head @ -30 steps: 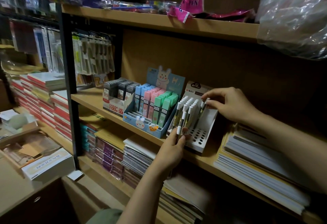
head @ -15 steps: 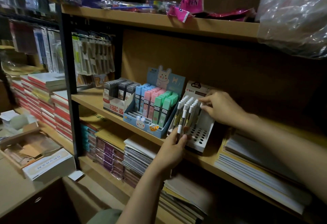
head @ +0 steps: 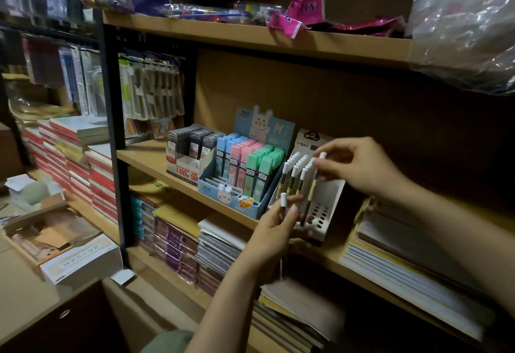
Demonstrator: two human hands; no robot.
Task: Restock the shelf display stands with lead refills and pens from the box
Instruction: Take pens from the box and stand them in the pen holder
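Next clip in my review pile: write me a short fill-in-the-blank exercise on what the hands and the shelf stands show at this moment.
1. The right hand pinches a white-capped pen above the white perforated pen stand, whose front holes are ____.
2. The left hand holds ____ white-capped pen.
3. In the blue rabbit-printed cardboard stand, the pink lead refill cases stand between the blue ones and the ____ ones.

Missing words: empty; one; green

Matt wooden shelf (head: 178,163), crinkled glossy plastic bag (head: 462,26)
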